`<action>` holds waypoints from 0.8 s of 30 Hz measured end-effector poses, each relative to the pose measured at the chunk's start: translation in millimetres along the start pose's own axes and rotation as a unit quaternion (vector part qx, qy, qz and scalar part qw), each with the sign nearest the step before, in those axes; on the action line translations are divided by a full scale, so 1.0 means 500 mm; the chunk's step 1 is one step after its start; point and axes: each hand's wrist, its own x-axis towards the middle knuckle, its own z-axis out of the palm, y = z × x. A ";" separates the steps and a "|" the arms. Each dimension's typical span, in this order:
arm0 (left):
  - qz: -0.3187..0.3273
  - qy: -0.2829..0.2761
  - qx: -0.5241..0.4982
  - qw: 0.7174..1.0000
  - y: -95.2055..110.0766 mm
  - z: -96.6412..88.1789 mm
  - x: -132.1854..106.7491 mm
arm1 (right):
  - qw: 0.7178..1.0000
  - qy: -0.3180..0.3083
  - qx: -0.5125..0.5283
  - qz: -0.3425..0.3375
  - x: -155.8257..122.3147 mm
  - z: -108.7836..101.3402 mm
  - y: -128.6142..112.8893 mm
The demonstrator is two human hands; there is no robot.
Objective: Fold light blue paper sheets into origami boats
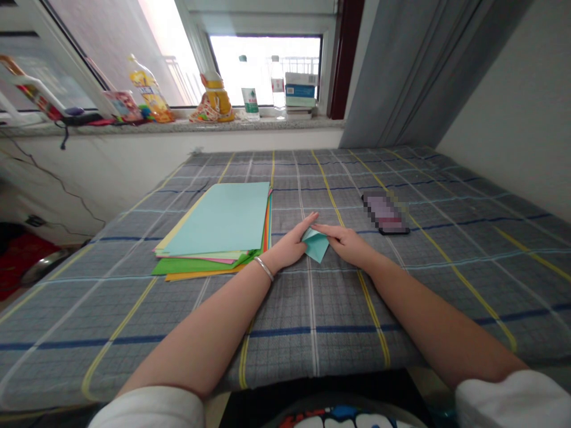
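Note:
A small folded piece of teal paper [316,246] lies on the grey checked cloth [312,321] between my two hands. My left hand [292,242] rests on its left edge, fingers stretched out flat toward the top corner. My right hand [345,241] presses on its right side, with the forefinger reaching over the paper's upper edge. The fingertips of both hands nearly meet above the paper. A silver bangle [264,268] sits on my left wrist.
A stack of coloured sheets [220,229], light blue on top, lies to the left of my hands. A phone [385,212] lies to the right, farther back. Bottles and boxes stand on the window sill [178,126] beyond the cloth's far edge.

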 end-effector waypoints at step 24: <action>-0.031 0.047 0.467 0.882 0.038 -0.002 -0.009 | 0.959 0.025 -0.250 0.129 -0.007 -0.019 -0.026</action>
